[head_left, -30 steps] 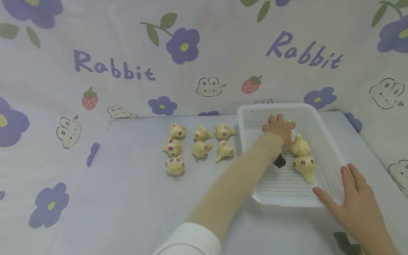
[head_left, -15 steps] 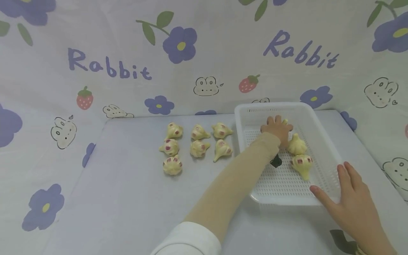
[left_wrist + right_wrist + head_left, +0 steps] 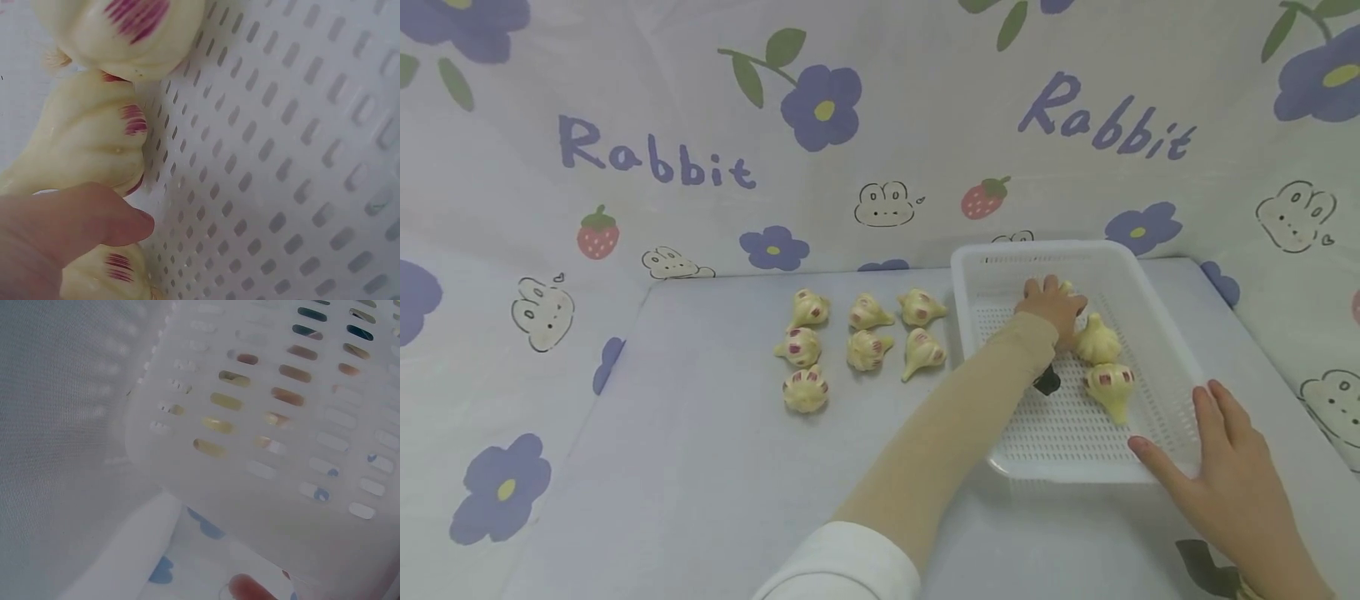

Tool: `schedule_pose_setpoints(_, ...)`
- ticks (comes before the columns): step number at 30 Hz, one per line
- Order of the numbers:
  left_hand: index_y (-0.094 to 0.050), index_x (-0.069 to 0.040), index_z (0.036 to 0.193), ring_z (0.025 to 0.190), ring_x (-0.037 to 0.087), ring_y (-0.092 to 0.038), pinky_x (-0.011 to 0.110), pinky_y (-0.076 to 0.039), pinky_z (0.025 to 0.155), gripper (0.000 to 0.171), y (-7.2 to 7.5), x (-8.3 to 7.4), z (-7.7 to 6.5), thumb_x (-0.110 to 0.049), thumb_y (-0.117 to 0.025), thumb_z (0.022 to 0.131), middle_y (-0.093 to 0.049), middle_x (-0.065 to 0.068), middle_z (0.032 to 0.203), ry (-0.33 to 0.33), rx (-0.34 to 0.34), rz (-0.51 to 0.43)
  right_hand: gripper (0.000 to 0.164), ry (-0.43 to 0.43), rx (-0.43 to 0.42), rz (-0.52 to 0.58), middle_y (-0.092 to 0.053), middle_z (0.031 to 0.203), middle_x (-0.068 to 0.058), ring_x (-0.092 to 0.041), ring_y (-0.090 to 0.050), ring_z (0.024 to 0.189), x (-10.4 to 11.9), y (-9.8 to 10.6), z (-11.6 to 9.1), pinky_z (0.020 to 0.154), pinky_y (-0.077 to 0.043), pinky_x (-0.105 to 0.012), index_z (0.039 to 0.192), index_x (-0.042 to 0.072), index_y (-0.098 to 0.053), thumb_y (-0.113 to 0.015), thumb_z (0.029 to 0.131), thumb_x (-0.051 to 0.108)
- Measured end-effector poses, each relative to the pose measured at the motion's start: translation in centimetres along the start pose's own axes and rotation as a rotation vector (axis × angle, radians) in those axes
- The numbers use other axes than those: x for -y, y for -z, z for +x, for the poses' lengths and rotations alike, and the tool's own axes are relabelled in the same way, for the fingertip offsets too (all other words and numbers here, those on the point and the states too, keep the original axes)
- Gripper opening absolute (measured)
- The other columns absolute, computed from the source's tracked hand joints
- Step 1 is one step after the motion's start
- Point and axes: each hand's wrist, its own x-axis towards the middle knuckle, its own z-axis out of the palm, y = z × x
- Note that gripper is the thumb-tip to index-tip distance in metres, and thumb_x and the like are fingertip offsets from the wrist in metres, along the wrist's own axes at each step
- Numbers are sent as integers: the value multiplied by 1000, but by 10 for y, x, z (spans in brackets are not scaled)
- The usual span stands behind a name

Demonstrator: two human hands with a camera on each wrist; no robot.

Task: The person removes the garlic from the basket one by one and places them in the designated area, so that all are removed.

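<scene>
In the head view, a white plastic basket with a perforated bottom stands on the right of the table. My left hand reaches into its far part, fingers bent over a garlic bulb whose tip shows beside them. The left wrist view shows the thumb lying across that purple-streaked bulb, close to another garlic bulb. Two garlic bulbs, one pale and one purple-marked, lie near the left hand. My right hand rests at the basket's near right corner, thumb and fingers extended along the rim.
Several garlic bulbs lie in short columns on the pale tabletop, left of the basket. A dark piece shows under the left wrist. Behind the table hangs a cloth printed with flowers and rabbits.
My left hand has shifted slightly right inside the basket, its fingers drawn closer together over the garlic bulb. The right hand stays at the rim. The head view has shifted a little.
</scene>
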Motion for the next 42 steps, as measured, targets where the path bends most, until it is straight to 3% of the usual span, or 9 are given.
schedule_pose_setpoints(10, -52, -52, 145, 121, 16, -38, 25, -47, 86, 45, 9, 4, -21, -47, -61, 101, -41, -6, 143, 6, 38, -30, 106, -8, 10, -7, -14, 165, -39, -70, -33, 129, 0, 1, 0, 104, -28, -82, 160, -12, -16, -67, 96, 55)
schedule_pose_setpoints(15, -55, -49, 140, 117, 14, -39, 23, -46, 83, 42, 10, 5, -21, -42, -66, 100, -42, -7, 138, 10, 63, -26, 106, -11, 16, -15, -13, 165, -38, -69, -31, 130, 1, 1, 0, 105, -27, -82, 160, -12, -15, -66, 96, 56)
schedule_pose_setpoints(24, -59, -48, 134, 114, 14, -38, 24, -45, 81, 30, 11, 4, -24, -40, -59, 104, -45, -6, 130, -10, 76, -29, 107, -6, 4, -16, -14, 165, -39, -70, -33, 129, 0, 0, 0, 103, -29, -83, 160, -12, -16, -68, 95, 55)
schedule_pose_setpoints(30, -58, -51, 137, 116, 14, -38, 24, -44, 85, 35, 12, 3, -25, -41, -60, 104, -46, -7, 132, -1, 69, -7, 107, -13, 8, -19, -14, 165, -39, -69, -33, 129, 0, 0, 0, 103, -29, -82, 159, -13, -16, -67, 95, 56)
schedule_pose_setpoints(35, -60, -48, 133, 117, 14, -39, 25, -45, 87, 31, 8, 5, -21, -41, -63, 102, -47, -7, 131, -13, 56, -15, 107, -11, 5, -17, -14, 165, -38, -69, -33, 130, 0, 0, 0, 103, -29, -83, 160, -12, -17, -68, 95, 56)
schedule_pose_setpoints(42, -61, -46, 125, 117, 15, -38, 26, -46, 87, 23, -5, 5, 5, -41, -62, 102, -45, -5, 131, -27, 66, -22, 106, -10, 10, -12, -13, 165, -38, -69, -31, 131, 0, 0, 0, 105, -27, -82, 160, -12, -16, -66, 95, 56)
